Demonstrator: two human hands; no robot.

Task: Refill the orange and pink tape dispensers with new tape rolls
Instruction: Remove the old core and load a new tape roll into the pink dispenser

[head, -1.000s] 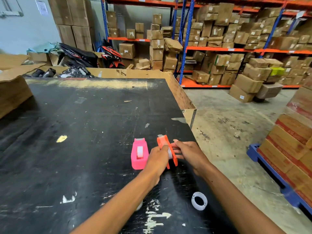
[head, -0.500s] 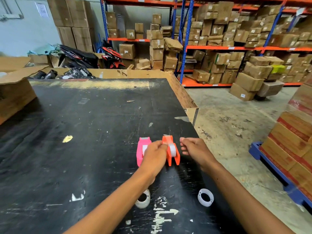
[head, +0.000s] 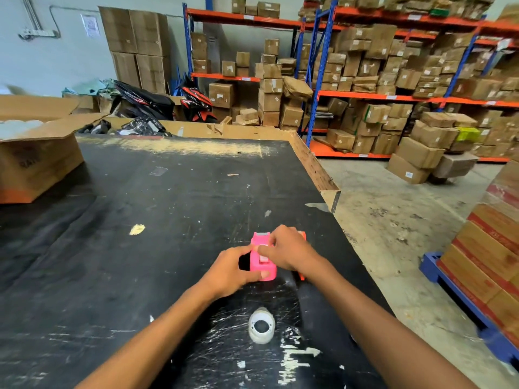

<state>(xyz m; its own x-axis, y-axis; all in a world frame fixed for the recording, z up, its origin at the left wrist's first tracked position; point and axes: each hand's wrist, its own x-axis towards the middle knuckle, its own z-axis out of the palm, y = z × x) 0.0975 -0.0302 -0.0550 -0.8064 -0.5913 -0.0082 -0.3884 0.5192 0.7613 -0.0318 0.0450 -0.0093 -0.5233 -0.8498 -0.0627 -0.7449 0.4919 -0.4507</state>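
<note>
The pink tape dispenser (head: pixel 262 262) stands on the black table (head: pixel 168 206), near its right edge. My left hand (head: pixel 230 270) grips its left side and base. My right hand (head: pixel 289 252) reaches over from the right, fingertips pinching at the dispenser's top where a bit of white tape shows. The orange tape dispenser (head: pixel 302 235) is mostly hidden behind my right hand; only small orange corners show. A white tape roll (head: pixel 261 328) lies flat on the table closer to me, between my forearms.
An open cardboard box (head: pixel 36 161) sits at the table's left. The table's right edge drops to a concrete floor (head: pixel 393 220). Stacked cartons on a blue pallet (head: pixel 460 299) stand at the right; shelving with boxes fills the back.
Both hands left the orange dispenser and moved to the pink one. My right hand now covers the orange dispenser. The second white roll at the right is hidden under my right forearm.
</note>
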